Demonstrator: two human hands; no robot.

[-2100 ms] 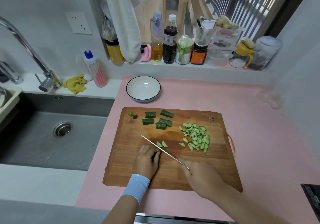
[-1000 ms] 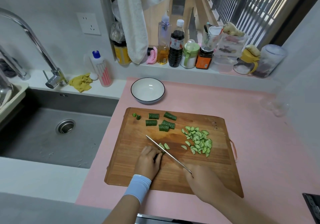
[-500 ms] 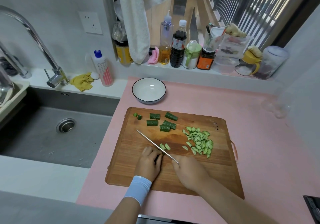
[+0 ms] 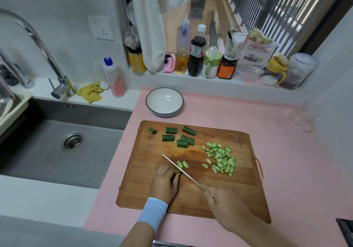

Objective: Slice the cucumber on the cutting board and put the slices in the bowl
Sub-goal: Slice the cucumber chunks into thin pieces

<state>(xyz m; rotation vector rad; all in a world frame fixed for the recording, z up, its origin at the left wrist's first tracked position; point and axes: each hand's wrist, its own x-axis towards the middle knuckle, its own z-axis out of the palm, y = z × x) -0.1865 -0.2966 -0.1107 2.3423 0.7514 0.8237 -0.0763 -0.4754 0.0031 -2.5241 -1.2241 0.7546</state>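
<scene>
Wooden cutting board point(image 4: 149, 185), shiny metal knife point(image 4: 188, 176), seemingly glazed bowl point(image 4: 164, 101).

**Hands and forearms, seen from above**

The left hand point(image 4: 165, 182) is bare. A pale blue band point(image 4: 152, 212) of smooth fabric fits snugly round its wrist, and the forearm behind the band is uncovered. The right hand point(image 4: 225, 203) and its forearm are bare throughout.

1 wide-angle head camera looks forward and down, close above the cutting board point(image 4: 238, 189) and sink point(image 4: 38, 161).
</scene>
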